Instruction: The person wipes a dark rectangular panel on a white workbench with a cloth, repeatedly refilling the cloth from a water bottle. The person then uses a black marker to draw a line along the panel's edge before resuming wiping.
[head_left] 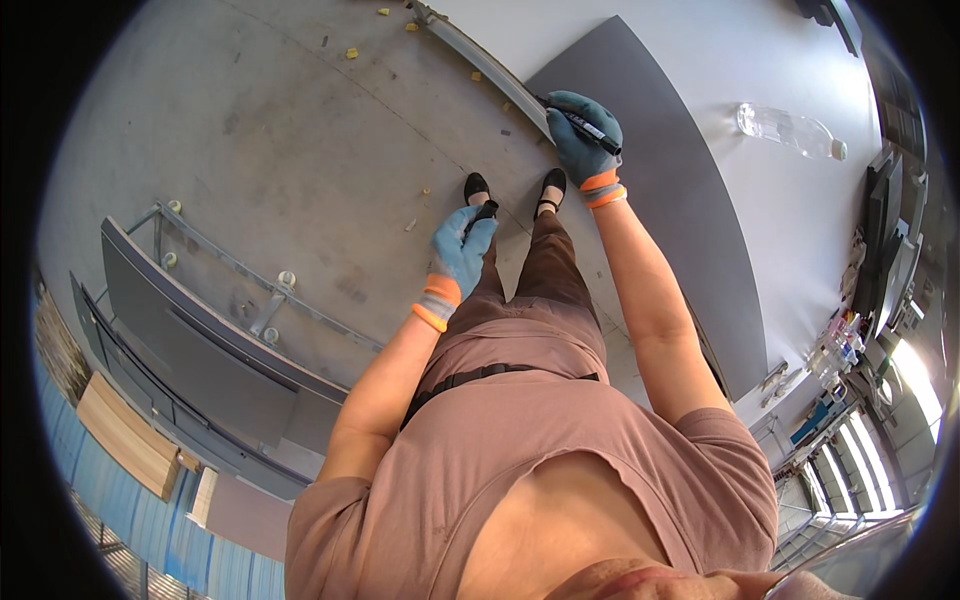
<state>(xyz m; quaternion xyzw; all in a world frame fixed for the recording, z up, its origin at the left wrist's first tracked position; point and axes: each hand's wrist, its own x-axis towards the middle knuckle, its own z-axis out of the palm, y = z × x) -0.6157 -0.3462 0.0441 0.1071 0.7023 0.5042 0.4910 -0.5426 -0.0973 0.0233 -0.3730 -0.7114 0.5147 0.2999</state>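
My right hand (586,140), in a blue-grey glove with an orange cuff, is closed round a black marker (592,132). It is at the left edge of a dark grey panel (665,150), which lies on a white tabletop (790,215). The marker's far end points toward that edge; whether it touches is too small to tell. In front of my body, over the floor, my left hand (460,250) wears a matching glove. Its fingers are closed round a short black piece that looks like a marker cap (484,213).
A clear plastic bottle (785,130) lies on its side on the tabletop. To my left stands a wheeled metal frame (265,300) beside grey panels (200,350). Small yellow scraps (352,53) are scattered on the concrete floor (300,130). Cluttered small items (838,345) stand at the right.
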